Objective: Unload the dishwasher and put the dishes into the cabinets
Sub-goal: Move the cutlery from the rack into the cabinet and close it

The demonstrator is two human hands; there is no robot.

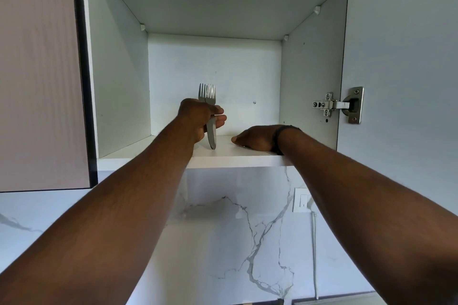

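My left hand (198, 117) is inside the open white wall cabinet and grips a bundle of metal forks (207, 93) upright, tines up, with the handle ends (211, 137) touching the lower shelf (230, 153). My right hand (257, 137) rests palm down on the same shelf to the right, a dark band on its wrist; whether anything lies under its fingers is hidden. The dishwasher is out of view.
The cabinet door (401, 57) stands open on the right with a metal hinge (339, 104). A closed beige cabinet door (42, 74) is on the left. Below are a marble backsplash (235, 230), a wall socket (301, 200) and a white cable (315, 255).
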